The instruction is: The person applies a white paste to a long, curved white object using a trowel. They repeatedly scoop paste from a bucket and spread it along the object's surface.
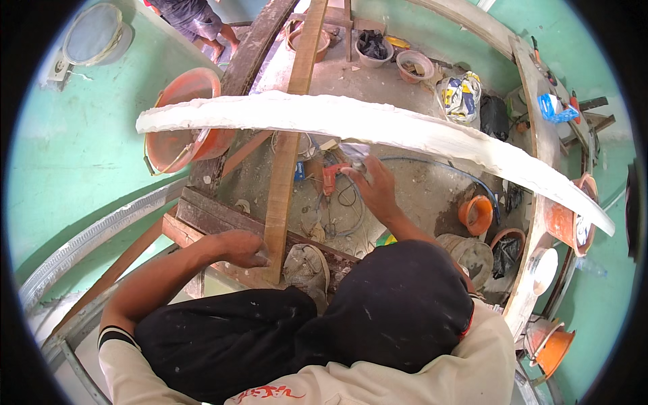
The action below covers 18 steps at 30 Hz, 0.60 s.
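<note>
Nearest the camera are the person's knees in dark, dust-marked trousers (378, 310), drawn up in a crouch. The left hand (243, 248) rests closed around the lower end of an upright wooden plank (287, 162). The right hand (374, 185) reaches forward and pinches a small flat tool (356, 154), probably a scraper, against the underside of a long white plaster moulding (378, 128). The moulding lies across the wooden frame, spanning from left to right in front of the person. It appears stiff but brittle, heavy for its length and chalky on the surface; it is best gripped at two well-separated points from beneath, never by one end. A worn shoe (307, 266) sits on the frame just beside the plank. Orange buckets (189, 121) stand at the far left and right.
</note>
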{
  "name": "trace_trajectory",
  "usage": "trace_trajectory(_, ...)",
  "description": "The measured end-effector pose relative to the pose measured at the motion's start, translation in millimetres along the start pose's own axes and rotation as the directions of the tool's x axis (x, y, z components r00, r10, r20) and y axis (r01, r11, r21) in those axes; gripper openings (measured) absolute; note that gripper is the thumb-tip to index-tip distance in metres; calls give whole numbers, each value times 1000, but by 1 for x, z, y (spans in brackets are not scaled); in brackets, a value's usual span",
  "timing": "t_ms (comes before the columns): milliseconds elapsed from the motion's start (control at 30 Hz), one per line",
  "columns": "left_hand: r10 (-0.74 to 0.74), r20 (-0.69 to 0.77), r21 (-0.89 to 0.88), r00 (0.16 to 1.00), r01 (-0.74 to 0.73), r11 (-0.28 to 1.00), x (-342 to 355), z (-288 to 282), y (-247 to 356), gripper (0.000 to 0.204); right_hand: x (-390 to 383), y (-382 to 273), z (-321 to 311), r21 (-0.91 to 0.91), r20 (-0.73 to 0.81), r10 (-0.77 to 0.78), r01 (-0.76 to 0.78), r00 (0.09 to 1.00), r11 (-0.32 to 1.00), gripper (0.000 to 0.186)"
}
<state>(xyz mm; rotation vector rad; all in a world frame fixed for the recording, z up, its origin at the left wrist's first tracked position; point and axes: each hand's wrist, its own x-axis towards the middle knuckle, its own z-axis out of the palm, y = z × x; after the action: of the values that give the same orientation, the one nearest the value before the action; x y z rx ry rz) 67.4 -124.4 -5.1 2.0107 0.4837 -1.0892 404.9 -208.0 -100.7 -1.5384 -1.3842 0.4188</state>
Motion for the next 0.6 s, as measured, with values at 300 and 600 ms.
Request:
trace_trajectory(300,-21,-4,18,1000,21,1000,0,-2,3,52,-8,12,16,-82,43,-43,46,998,996,28)
trace_trajectory(600,58,-49,-1,997,-58,998,4,7,-11,44,-1,-7,-6,-120,-1,-6,6,1000,993,32)
